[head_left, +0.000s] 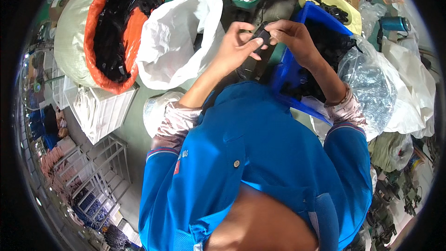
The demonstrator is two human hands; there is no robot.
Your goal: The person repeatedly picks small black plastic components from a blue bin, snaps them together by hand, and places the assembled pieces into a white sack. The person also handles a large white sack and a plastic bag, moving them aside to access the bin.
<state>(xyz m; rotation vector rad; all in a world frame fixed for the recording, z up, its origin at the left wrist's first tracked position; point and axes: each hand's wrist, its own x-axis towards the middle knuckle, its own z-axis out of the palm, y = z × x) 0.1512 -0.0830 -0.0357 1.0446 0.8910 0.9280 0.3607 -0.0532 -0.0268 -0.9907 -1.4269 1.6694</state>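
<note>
Left hand [236, 47] grips a dark part [262, 32], right hand [293, 38] apparently touching it

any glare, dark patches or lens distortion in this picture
Head view: fisheye curve with black corners; head view: glare streaks on the clear plastic bag, bright light on the white sack; head view: deep darkness inside the blue bin, little detail on the small black piece.

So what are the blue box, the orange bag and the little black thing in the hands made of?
Blue box: probably hard, smooth plastic, as its walls look stiff and evenly coloured.
Orange bag: looks like thin, glossy plastic film, because it crinkles and shines.
Little black thing: perhaps plastic, from its dark, even colour, but it's small and partly covered.
</note>
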